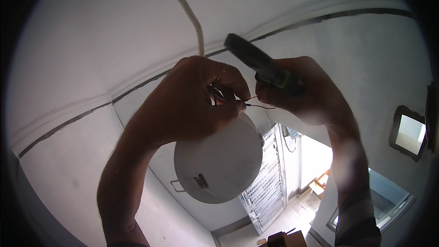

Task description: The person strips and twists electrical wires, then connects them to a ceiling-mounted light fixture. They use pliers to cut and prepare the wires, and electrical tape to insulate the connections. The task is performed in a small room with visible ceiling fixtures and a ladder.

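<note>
Thin electrical wires [261, 107] with bare copper ends stick out between the thumb and forefinger of my left hand [183, 105], which pinches them. My right hand [302, 84] is closed around a dark hand tool [251, 55] with a touch of green; its long dark part points up and left, and its exact kind is unclear. The right fingers are close to the wire ends; whether they touch them is hard to tell. Below my left hand hangs a round white ceiling light [219, 164] with spring clips at its rim. My left hand hides its upper edge.
A pale conduit [185, 7] runs along the ceiling down behind my left hand. White walls meet the ceiling at a dark line. Far below are a patterned door panel [267, 183], a bright doorway [315, 158], a dark-framed mirror or window [410, 133] and a glass-topped piece [386, 196].
</note>
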The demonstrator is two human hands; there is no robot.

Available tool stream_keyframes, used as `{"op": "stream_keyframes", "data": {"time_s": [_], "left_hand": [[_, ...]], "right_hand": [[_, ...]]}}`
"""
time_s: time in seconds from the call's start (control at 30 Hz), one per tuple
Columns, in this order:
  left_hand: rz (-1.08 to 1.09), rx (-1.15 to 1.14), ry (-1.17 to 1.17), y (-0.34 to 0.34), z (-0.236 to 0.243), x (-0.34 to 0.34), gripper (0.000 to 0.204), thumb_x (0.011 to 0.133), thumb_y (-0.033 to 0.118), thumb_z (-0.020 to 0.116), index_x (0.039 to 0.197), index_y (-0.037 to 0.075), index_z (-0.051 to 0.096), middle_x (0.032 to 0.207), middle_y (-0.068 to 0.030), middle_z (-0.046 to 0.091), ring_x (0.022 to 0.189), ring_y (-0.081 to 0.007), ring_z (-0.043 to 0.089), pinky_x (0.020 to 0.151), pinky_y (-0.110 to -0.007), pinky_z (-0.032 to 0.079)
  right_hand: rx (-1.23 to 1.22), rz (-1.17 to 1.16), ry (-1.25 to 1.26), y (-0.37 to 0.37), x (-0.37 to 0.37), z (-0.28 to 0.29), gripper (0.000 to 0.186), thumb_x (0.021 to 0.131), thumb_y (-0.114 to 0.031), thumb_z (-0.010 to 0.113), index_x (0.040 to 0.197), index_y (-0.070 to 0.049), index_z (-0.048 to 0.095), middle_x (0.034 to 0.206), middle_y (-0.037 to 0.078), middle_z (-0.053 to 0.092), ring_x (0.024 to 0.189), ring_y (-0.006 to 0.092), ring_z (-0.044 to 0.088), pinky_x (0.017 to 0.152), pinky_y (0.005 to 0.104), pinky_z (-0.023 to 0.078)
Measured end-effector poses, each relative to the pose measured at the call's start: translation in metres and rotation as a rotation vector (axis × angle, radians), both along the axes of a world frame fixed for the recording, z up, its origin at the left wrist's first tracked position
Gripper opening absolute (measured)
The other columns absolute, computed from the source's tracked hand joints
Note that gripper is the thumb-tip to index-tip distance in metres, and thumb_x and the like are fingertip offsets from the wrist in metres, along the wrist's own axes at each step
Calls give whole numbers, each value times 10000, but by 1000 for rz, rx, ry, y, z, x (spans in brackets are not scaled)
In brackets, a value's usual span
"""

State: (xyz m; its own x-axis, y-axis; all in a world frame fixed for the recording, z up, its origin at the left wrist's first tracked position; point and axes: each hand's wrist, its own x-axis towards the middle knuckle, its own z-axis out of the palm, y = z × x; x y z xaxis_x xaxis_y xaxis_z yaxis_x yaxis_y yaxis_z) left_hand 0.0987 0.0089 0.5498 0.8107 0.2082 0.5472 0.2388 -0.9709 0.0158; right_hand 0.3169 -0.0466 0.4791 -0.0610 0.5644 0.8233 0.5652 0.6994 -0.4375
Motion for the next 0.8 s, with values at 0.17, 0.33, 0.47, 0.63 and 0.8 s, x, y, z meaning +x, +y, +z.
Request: {"op": "stream_keyframes", "data": {"time_s": [0.17, 0.33, 0.47, 0.63, 0.8], "left_hand": [[14, 59, 42, 0, -3, -5, 108, 812, 67, 723, 903, 29, 765, 854, -113, 772, 820, -223, 763, 826, -360, 602], [-16, 82, 21, 2, -7, -4, 107, 824, 95, 733, 903, 28, 761, 851, -103, 772, 815, -207, 762, 811, -345, 598], [-1, 16, 3, 0, -5, -3, 135, 837, 79, 756, 967, 47, 780, 866, -76, 774, 843, -170, 756, 829, -336, 599], [-69, 23, -37, 1, -6, -1, 154, 848, 82, 750, 987, 21, 775, 855, -78, 769, 820, -160, 746, 789, -322, 599], [-92, -61, -114, 0, -7, 5, 142, 851, 91, 724, 958, 7, 766, 834, -85, 762, 781, -157, 733, 767, -314, 585]], "right_hand": [[56, 137, 78, 14, 0, -19, 140, 902, -191, 749, 945, -59, 732, 780, 34, 697, 721, 124, 643, 719, 302, 512], [-15, 349, 305, 24, -4, -33, 140, 880, -57, 765, 980, -2, 685, 870, 71, 697, 773, 160, 673, 734, 314, 542], [25, 456, 367, 37, -3, -42, 138, 920, -162, 733, 961, -31, 715, 786, 34, 686, 732, 131, 664, 708, 306, 531], [118, 468, 495, 44, -7, -49, 116, 876, -60, 739, 957, 1, 683, 833, 73, 685, 764, 163, 677, 731, 309, 541], [220, 378, 646, 50, -26, -57, 141, 863, -28, 747, 969, 9, 662, 862, 87, 686, 811, 164, 688, 760, 305, 554]]}}
